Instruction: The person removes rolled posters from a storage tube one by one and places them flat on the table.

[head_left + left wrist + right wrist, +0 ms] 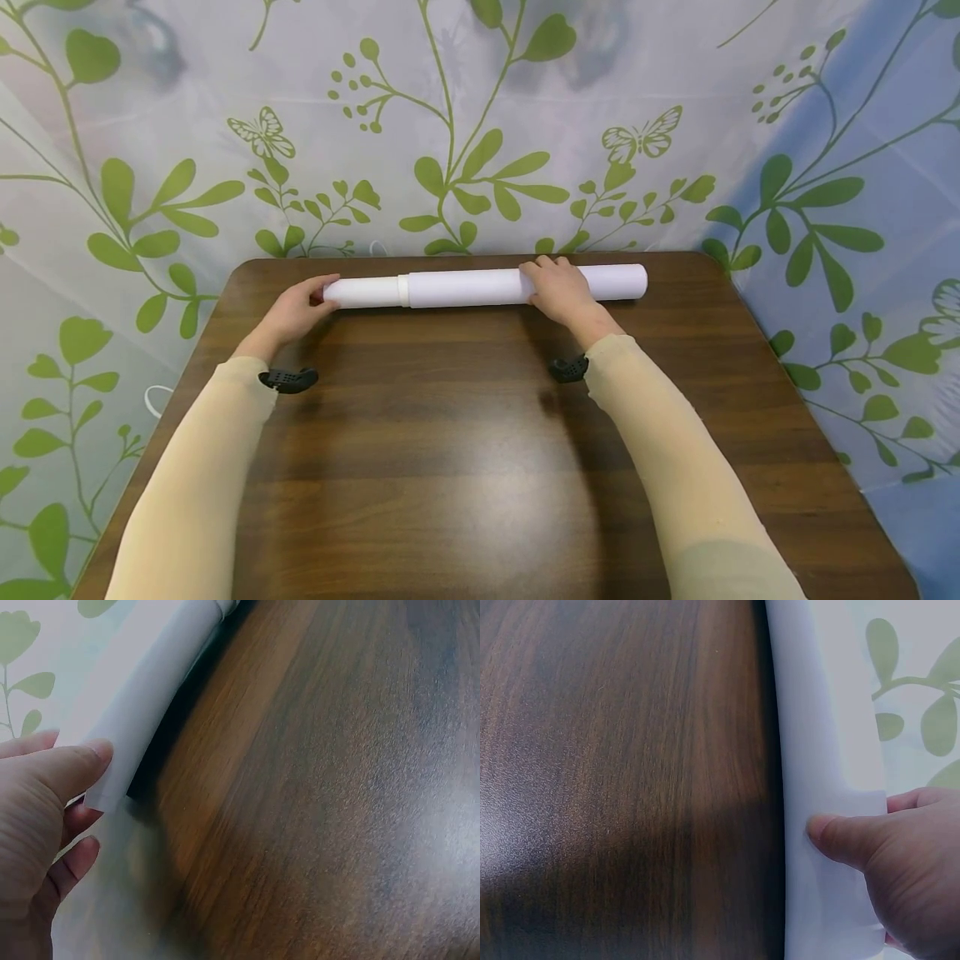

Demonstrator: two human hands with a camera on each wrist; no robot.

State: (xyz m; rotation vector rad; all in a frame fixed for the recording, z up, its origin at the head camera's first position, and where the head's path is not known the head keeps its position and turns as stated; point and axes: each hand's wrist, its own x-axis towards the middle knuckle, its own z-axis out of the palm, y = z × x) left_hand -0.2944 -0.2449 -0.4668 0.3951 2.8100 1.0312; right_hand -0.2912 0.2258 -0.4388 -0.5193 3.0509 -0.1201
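Note:
A long white tube [465,288] lies crosswise along the back of the table. Its left part is narrower, and a collar [403,291] marks where the wider right part starts. My left hand [291,315] holds the narrow end, thumb on the near side. In the left wrist view the thumb [96,756] presses near the tube's edge, with other fingers behind and below it. My right hand [562,292] grips the wide part from above, short of its right end. The right wrist view shows the thumb [832,829] on the tube's near face and fingers on its far side.
The brown wood-grain table [420,417] has a bright glare spot near its front. Behind it hangs a pale curtain [525,108] with green leaves and butterflies, close to the tube. Black wrist devices [288,381] sit below both hands. A white loop [156,400] shows beside the left edge.

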